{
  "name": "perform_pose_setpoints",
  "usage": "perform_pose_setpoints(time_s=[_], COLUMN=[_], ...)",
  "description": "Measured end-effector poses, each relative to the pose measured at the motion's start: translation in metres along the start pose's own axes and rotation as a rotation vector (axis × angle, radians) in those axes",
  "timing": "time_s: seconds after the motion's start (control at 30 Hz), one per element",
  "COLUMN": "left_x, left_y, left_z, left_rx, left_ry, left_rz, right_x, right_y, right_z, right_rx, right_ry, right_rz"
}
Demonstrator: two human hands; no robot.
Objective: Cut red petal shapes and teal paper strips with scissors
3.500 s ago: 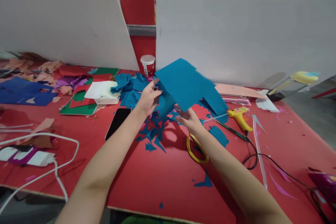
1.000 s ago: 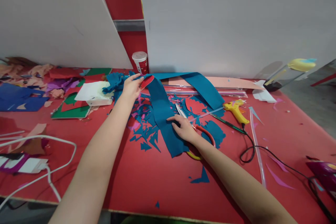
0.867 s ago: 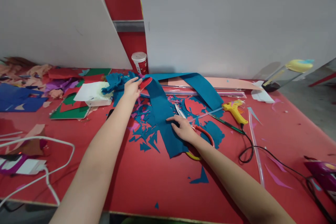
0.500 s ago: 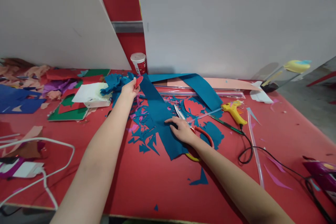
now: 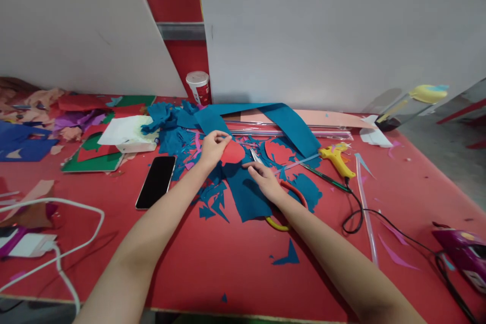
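My left hand (image 5: 214, 149) is closed, pinching the edge of a red scalloped cutout (image 5: 233, 153) and holding it over a long teal strip (image 5: 248, 197). The strip lies across the table and folds back behind the hands. On its right edge rests my right hand (image 5: 265, 178), fingers stretched towards the red cutout and nothing gripped. Beneath that hand lie scissors with a red and yellow handle (image 5: 298, 193), partly hidden by the wrist. A second red scalloped piece (image 5: 279, 153) on a teal one lies just beyond. Teal scraps (image 5: 212, 200) are scattered left of the strip.
A black-screened phone (image 5: 156, 182) lies left of my left forearm. To the right are a yellow glue gun (image 5: 337, 158) with a black cord and a clear tube (image 5: 366, 210). A lidded cup (image 5: 199, 88) stands by the white boards. A white cable (image 5: 100, 212) loops at left.
My left hand has brought the red cutout from the strip's far end nearer and to the right, beside my right hand. The phone, earlier behind my left arm, now shows.
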State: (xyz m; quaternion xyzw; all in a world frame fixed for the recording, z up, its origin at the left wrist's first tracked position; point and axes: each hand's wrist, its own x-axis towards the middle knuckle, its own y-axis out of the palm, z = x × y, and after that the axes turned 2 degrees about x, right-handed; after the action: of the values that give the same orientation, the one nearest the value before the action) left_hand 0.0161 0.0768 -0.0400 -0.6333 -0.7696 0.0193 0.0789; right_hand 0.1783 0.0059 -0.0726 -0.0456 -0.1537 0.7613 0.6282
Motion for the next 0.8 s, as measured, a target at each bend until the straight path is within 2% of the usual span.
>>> perform_pose_setpoints(time_s=[0.2, 0.37, 0.47, 0.6, 0.67, 0.8], left_x=[-0.042, -0.058, -0.067, -0.081, -0.085, -0.084], left_y=[0.010, -0.001, -0.013, -0.020, -0.020, -0.015], left_z=[0.000, 0.004, 0.005, 0.008, 0.012, 0.020], left_rx=[0.134, 0.154, 0.163, 0.132, 0.018, -0.402], left_ry=[0.145, 0.147, 0.095, -0.015, -0.095, -0.293], left_rz=[0.095, 0.116, 0.138, 0.287, 0.353, 0.405], right_x=[0.002, 0.001, 0.001, 0.001, 0.001, 0.000], right_y=[0.001, -0.001, -0.001, 0.000, 0.000, 0.000], right_z=[-0.006, -0.004, -0.004, -0.008, -0.009, -0.008], right_rx=[0.119, 0.216, 0.284, 0.361, 0.384, 0.392], right_ry=[0.075, 0.126, 0.152, 0.175, 0.182, 0.191], right_rz=[-0.079, -0.138, -0.189, -0.227, -0.223, -0.200])
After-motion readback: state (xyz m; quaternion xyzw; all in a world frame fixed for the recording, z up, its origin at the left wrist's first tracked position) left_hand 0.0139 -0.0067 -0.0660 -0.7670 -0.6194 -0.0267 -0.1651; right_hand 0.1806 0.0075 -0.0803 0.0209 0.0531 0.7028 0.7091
